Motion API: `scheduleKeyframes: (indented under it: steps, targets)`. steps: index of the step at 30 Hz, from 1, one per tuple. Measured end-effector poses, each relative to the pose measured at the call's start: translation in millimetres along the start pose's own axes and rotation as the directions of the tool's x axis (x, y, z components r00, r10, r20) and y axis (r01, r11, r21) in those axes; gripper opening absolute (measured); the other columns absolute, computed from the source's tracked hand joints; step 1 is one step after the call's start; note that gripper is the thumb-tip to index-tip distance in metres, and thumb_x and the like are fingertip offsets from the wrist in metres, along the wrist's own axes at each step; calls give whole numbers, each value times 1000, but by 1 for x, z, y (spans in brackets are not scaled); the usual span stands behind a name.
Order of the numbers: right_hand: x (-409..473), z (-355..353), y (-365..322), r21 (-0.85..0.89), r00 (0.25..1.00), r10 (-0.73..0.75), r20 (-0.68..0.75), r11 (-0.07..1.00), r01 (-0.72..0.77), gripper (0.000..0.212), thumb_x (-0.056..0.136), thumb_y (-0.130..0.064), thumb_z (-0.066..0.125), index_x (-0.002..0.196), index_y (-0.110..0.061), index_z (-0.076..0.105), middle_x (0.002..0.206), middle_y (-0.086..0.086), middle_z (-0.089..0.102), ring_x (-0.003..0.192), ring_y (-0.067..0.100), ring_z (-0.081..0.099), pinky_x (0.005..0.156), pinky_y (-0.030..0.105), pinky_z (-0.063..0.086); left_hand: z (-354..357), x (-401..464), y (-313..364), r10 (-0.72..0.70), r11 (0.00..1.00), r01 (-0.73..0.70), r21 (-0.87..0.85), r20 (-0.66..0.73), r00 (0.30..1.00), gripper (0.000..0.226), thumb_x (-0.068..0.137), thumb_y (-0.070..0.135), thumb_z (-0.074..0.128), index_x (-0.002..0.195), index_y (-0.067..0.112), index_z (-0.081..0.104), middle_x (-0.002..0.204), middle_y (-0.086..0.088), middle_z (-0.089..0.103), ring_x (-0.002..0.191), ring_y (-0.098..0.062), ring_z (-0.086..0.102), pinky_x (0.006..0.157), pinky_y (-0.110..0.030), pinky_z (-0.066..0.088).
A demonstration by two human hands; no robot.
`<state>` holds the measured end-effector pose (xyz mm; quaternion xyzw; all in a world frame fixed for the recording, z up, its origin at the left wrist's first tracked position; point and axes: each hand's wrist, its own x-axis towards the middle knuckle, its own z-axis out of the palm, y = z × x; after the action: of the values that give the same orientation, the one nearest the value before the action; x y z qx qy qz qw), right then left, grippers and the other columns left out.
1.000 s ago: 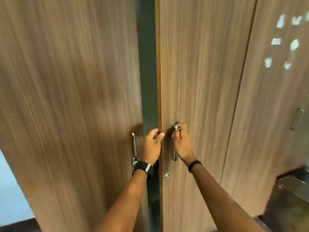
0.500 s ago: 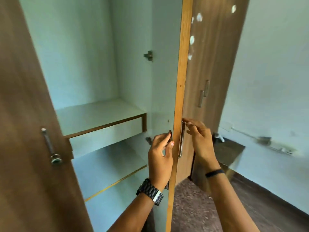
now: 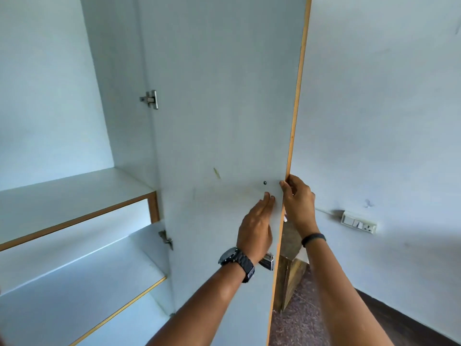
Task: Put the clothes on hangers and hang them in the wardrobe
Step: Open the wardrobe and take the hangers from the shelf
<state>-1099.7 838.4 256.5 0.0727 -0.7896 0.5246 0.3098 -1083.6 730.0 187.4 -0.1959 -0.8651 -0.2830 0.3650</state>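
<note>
The wardrobe's right door (image 3: 224, 108) stands swung wide open, showing its pale inner face and orange edge. My left hand (image 3: 255, 226) lies flat against that inner face near the edge, fingers straight. My right hand (image 3: 298, 201) grips the door's outer edge, fingers wrapped behind it and thumb on the edge. The wardrobe interior (image 3: 50, 96) is pale blue-white with an upper shelf (image 3: 74, 196) and a lower shelf (image 3: 82, 273). No clothes or hangers are in view.
Two metal hinges (image 3: 149, 99) (image 3: 166, 239) join the door to the wardrobe side. Beyond the door, a wooden piece of furniture (image 3: 289, 270) stands on the dark floor. A switch and socket panel (image 3: 358, 222) is on the right wall.
The right door has swung further open to the right. My left hand went from gripping the door's edge to lying flat on its inner face. My right hand shifted from the handle to the edge.
</note>
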Motion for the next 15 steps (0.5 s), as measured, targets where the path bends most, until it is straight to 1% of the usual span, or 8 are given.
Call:
scheduleKeyframes:
  steps: [3, 6, 7, 9, 10, 12, 13, 15]
  targets:
    - [29, -6, 18, -52, 1000, 22, -9, 998, -23, 17, 96, -16, 52, 97, -5, 64, 88, 8, 69, 83, 28, 61, 73, 33, 47, 22, 23, 1, 18, 998, -22, 51, 86, 996, 70, 80, -16, 52, 144, 6, 38, 151, -10, 36, 137, -28, 39, 107, -41, 42]
    - [36, -6, 27, -43, 1000, -20, -22, 999, 19, 15, 97, -14, 52, 97, -5, 63, 80, 3, 64, 71, 19, 56, 59, 10, 38, 35, 24, -2, 26, 997, -33, 65, 102, 994, 79, 74, -19, 54, 147, 6, 33, 153, -11, 30, 137, -30, 38, 105, -43, 43]
    - [32, -4, 27, -30, 999, -39, -37, 999, 38, 14, 97, -13, 52, 95, -4, 62, 77, 4, 62, 67, 17, 53, 56, 8, 37, 34, 20, -5, 34, 997, -41, 59, 107, 994, 82, 73, -19, 53, 148, 7, 30, 155, -11, 27, 138, -30, 36, 106, -43, 42]
    - [24, 3, 28, 7, 993, -65, -96, 998, 66, 13, 96, -12, 53, 92, -3, 61, 75, 6, 60, 65, 19, 49, 55, 11, 35, 27, 13, -12, 76, 996, -80, 27, 119, 990, 85, 73, -20, 49, 149, 9, 26, 157, -9, 23, 141, -28, 32, 109, -41, 38]
    - [20, 8, 29, 22, 988, -59, -142, 998, 63, 13, 96, -12, 53, 94, -2, 61, 77, 5, 59, 68, 18, 49, 57, 14, 34, 21, 11, -13, 95, 995, -94, -11, 132, 987, 83, 74, -20, 46, 149, 9, 26, 157, -7, 22, 142, -25, 29, 112, -36, 35]
    - [10, 23, 23, 74, 962, -31, -272, 996, 53, 19, 95, -10, 51, 108, -1, 63, 92, 5, 63, 82, 17, 55, 72, 18, 38, 5, 12, -18, 101, 992, -88, -89, 164, 981, 77, 79, -17, 42, 149, 11, 27, 157, -4, 23, 143, -19, 27, 114, -26, 28]
    - [4, 29, 18, 93, 930, -33, -366, 993, 71, 26, 94, -6, 50, 117, -1, 61, 106, 9, 64, 95, 18, 58, 83, 19, 41, -2, 14, -19, 91, 990, -72, -119, 165, 982, 73, 82, -15, 41, 149, 12, 29, 156, -3, 26, 142, -17, 28, 114, -24, 27]
    - [-12, 53, 1, 36, 844, -130, -521, 984, 174, 38, 92, 4, 44, 128, 3, 54, 128, 17, 55, 121, 21, 50, 104, 18, 35, -18, 13, -30, 6, 986, 10, -165, 98, 995, 64, 86, -11, 41, 146, 10, 35, 151, -4, 37, 137, -17, 35, 112, -20, 27]
